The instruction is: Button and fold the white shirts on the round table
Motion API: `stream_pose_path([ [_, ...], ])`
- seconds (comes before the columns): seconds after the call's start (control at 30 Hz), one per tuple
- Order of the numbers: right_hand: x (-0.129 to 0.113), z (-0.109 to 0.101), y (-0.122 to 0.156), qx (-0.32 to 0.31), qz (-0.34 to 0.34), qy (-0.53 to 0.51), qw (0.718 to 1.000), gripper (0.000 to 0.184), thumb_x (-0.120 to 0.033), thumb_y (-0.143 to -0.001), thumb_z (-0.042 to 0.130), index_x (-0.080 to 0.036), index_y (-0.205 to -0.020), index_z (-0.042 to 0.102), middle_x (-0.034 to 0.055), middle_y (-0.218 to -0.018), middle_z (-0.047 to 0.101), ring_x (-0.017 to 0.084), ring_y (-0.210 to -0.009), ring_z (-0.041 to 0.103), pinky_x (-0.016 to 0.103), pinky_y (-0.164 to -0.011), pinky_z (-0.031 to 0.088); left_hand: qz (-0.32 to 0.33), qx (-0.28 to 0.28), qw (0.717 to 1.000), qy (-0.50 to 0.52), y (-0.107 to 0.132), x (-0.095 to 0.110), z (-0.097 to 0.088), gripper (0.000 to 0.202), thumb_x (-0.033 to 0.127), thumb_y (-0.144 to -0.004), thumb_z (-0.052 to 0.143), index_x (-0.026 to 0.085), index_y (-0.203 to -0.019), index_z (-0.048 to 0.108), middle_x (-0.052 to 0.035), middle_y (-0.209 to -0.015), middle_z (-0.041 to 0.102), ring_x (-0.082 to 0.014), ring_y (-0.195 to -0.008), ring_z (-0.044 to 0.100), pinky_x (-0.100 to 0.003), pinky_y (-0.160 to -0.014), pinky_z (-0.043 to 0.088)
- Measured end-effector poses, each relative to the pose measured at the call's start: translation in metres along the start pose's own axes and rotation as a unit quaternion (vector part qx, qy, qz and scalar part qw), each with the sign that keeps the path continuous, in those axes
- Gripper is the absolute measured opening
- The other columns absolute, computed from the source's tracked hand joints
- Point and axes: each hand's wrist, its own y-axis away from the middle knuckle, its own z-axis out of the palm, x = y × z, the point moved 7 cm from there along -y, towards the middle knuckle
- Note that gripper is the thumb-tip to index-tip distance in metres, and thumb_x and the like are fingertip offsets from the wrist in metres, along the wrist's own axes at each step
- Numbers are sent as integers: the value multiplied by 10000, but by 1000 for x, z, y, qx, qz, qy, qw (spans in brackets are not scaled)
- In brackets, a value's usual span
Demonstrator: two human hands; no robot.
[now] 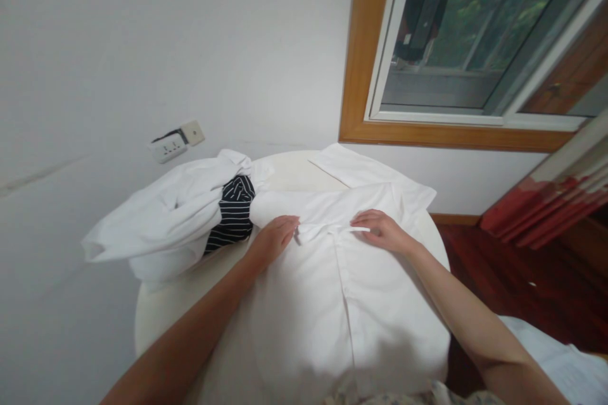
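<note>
A white button-front shirt lies over the round table, its button placket running down toward me. Near the collar, my left hand has its fingers pressed together on the fabric, closed at the collar's left side. At the collar's right side my right hand is closed, thumb and fingers pinching the cloth, with a thin white edge showing between them. One sleeve stretches over the far right of the table. My fingertips are partly hidden by the cloth.
A pile of white clothing with a black-and-white striped cloth lies on the left of the table. Behind stand the wall with a socket and a wood-framed window. A red and white curtain hangs at right.
</note>
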Motion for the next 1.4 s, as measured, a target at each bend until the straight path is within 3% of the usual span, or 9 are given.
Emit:
stream_pose_path([
  [0.2,-5,-3,2,-20,9,-34,999,286,-393,-928,493,-228,-1000,715,67,-939,710,194,-882,624,346,-859,469,52,-59,997,-24,6,10,1,282,248,-940,414,212,-1104,640,-41,-1148,682,-167,-1102,594,-402,-1068,407],
  [0.43,-3,-1,5,-20,30,-36,999,346,-460,-926,477,-235,-1049,709,79,-874,682,200,-836,597,328,-777,481,69,-41,995,-54,6,13,-9,257,275,-927,446,245,-1083,649,-16,-1086,703,-158,-1075,606,-461,-1159,247],
  [0.53,-6,1,4,-25,27,-41,998,348,-465,-924,474,-230,-997,719,78,-855,664,195,-813,588,326,-769,482,58,-59,996,-37,7,12,-5,255,275,-926,436,234,-1048,657,-26,-1064,705,-161,-1025,623,-447,-1128,309],
  [0.7,-8,7,2,-47,31,-45,997,355,-481,-916,483,-218,-912,720,71,-817,636,185,-787,578,309,-738,487,22,-72,997,14,7,7,2,267,281,-916,436,217,-1032,667,-53,-1014,703,-181,-988,619,-349,-911,504],
  [0.93,-7,10,5,-97,64,-56,992,384,-542,-883,523,-211,-891,718,56,-855,648,166,-766,592,264,-657,480,57,-52,995,63,6,12,-3,243,278,-915,447,221,-988,671,-47,-1006,708,-175,-992,614,-350,-902,500],
  [1.07,-4,6,-15,-55,76,-2,996,467,-484,-954,400,-199,-751,709,54,-764,667,178,-760,610,301,-751,485,57,-36,997,41,-15,2,-4,292,305,-932,415,211,-899,689,-49,-912,722,-181,-918,626,-375,-889,502],
  [1.13,-2,10,-35,-30,62,45,997,420,-443,-958,407,-200,-822,721,68,-835,697,199,-865,625,329,-857,472,46,-9,999,19,-31,-9,-4,315,310,-933,400,208,-922,697,-59,-958,722,-192,-966,622,-404,-935,486],
  [1.23,5,31,-67,-37,46,89,994,359,-367,-960,411,-184,-1136,665,95,-1145,670,208,-1119,571,342,-1003,412,6,19,999,-32,-48,-29,3,346,312,-932,381,209,-1098,667,-74,-1165,671,-218,-1161,554,-456,-1041,412],
  [1.4,41,68,-85,-66,139,190,970,536,-467,-955,398,-207,-1423,410,115,-1516,324,275,-1404,271,488,-1137,215,-92,1,988,-122,-41,-60,26,440,400,-918,413,243,-1312,531,-96,-1405,499,-276,-1332,407,-525,-1102,293],
])
